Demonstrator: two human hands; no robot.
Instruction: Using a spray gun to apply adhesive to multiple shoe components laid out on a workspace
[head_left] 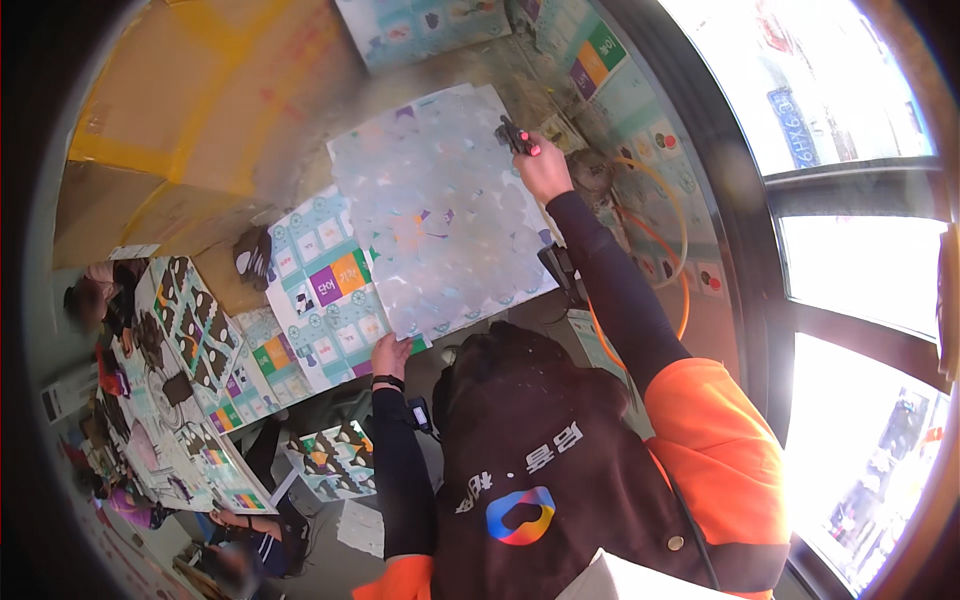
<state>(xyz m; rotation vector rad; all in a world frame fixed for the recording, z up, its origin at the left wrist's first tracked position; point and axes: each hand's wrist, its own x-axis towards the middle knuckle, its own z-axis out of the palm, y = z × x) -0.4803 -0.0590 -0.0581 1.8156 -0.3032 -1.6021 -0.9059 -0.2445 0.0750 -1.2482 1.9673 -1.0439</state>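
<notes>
A large pale grey-blue sheet [450,210], with small purple and orange patches showing, lies on the table in front of me. My left hand [391,356] is at the sheet's near left corner, its fingers closed on the edge. At the far right corner, my right hand [545,170] is wrapped round a dark hand tool with pink-red handle ends [517,136]; its exact kind is unclear. The tool's dark head is over the sheet's corner. Under the sheet's left side, printed card sheets [325,285] with small pictures and coloured blocks stick out.
Taped cardboard boxes [190,110] stand at the back left. An orange hose [684,290] loops on the right, near windows [850,110]. A dark cloth-like item [254,255] lies left of the sheets. People [250,535] are at another table [180,400] with printed sheets, on the left.
</notes>
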